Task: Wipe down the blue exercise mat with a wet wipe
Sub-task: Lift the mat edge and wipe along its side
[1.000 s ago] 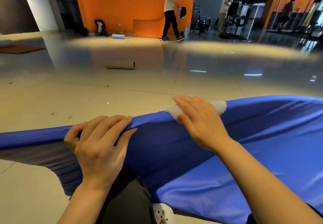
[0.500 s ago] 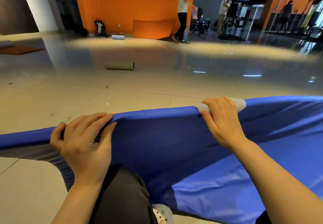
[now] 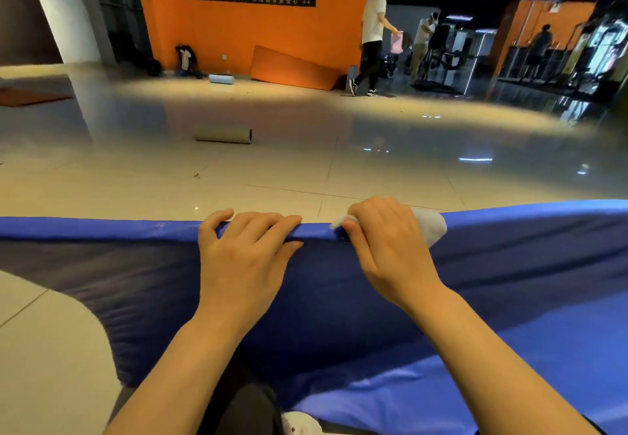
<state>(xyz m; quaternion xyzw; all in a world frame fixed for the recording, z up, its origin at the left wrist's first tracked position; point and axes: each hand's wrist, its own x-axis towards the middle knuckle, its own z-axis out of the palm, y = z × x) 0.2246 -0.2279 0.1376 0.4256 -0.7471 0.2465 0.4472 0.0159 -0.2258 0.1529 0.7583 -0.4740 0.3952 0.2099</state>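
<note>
The blue exercise mat [image 3: 509,281] stretches across the lower frame, its far long edge lifted off the floor. My left hand [image 3: 244,254] grips that raised edge near the middle, fingers curled over the top. Just to its right my right hand [image 3: 387,247] holds a white wet wipe [image 3: 431,227] folded over the same edge, fingers curled round wipe and edge. Most of the wipe is hidden under the hand; its ends stick out on both sides.
A rolled grey mat [image 3: 224,135] lies on the glossy tiled floor ahead. An orange mat [image 3: 292,67] leans on the orange wall. A person [image 3: 372,37] walks at the back; gym machines [image 3: 441,57] stand at far right. My dark-clad knee [image 3: 244,407] is below.
My right hand with the wipe slid right along the raised edge, then back left toward the other hand. My left hand still grips the edge; the two hands now sit close together.
</note>
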